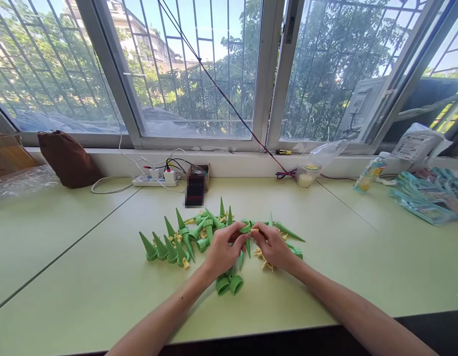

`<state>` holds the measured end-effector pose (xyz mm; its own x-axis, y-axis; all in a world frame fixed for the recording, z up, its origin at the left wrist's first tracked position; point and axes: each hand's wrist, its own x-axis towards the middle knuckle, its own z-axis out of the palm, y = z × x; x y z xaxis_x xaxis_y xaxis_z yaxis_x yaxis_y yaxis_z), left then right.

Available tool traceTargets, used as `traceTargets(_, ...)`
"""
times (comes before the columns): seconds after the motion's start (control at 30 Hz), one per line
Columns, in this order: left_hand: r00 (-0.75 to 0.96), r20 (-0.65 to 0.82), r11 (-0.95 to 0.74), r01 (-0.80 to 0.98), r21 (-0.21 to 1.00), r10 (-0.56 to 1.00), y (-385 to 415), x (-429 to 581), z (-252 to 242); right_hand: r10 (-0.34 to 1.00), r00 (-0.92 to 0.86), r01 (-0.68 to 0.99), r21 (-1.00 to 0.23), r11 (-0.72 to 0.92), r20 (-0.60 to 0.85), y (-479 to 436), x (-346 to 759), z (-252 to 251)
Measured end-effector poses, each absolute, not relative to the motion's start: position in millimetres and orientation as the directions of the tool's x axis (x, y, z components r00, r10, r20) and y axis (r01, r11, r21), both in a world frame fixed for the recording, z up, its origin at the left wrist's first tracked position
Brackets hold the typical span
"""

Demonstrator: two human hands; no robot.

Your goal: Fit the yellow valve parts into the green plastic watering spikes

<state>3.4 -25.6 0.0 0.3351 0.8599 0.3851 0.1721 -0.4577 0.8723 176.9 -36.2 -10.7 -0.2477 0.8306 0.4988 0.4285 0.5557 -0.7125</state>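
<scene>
My left hand (224, 248) is closed on a green plastic cone-shaped spike (245, 227), its wide collar up and its tip pointing down. Pinched in the fingers of my right hand (273, 245) is a small yellow plastic piece (254, 230), held right beside the collar. Whether the two parts touch, I cannot tell. Below my right hand lies a small heap of yellow pieces (265, 260). Several green spikes stand in a row (171, 251) to the left, some with yellow pieces by them. More lie loose behind my hands, and two open collars (229, 285) face me near my left wrist.
Along the window sill are a brown bag (67, 159), a power strip (154, 181), a small box (203, 174) with a blurred dark patch, a plastic cup (307, 175) and a bottle (370, 173). Teal packages (421, 200) lie at the right, with another person's hand (457, 206) there.
</scene>
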Motion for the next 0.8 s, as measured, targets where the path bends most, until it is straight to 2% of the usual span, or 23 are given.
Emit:
traceTargets(0.07, 0.334, 0.389, -0.462, 0.176, 0.869, 0.859, -25.9, 2.9, 0.6, 0.836, -0.246, 0.419, -0.723, 0.549, 0.491, -36.2, 176.6, -10.6)
traceTargets(0.3, 0.440, 0.295, -0.292, -0.076, 0.953, 0.848, -21.3, 1.6, 6.1, 0.840, -0.240, 0.408, -0.735, 0.542, 0.486, -37.2, 174.7, -9.4)
traceTargets(0.5, 0.479, 0.252, -0.188, -0.178, 0.966, 0.841, -17.4, 1.0, 5.9, 0.820, -0.242, 0.416, -0.708, 0.571, 0.519, -36.8, 174.2, -11.2)
traceTargets(0.57, 0.474, 0.251, -0.201, -0.155, 0.967, 0.844, -18.3, 1.2, 6.2, 0.816, -0.245, 0.419, -0.702, 0.576, 0.524, -35.8, 174.5, -12.2)
traceTargets(0.67, 0.432, 0.293, -0.309, -0.034, 0.950, 0.853, -22.2, 1.6, 5.9, 0.802, -0.256, 0.419, -0.686, 0.595, 0.540, -34.7, 175.4, -13.5)
traceTargets(0.8, 0.349, 0.458, -0.539, 0.186, 0.821, 0.818, -26.6, 1.1, 2.2, 0.783, -0.259, 0.406, -0.672, 0.619, 0.565, -34.8, 175.3, -14.3)
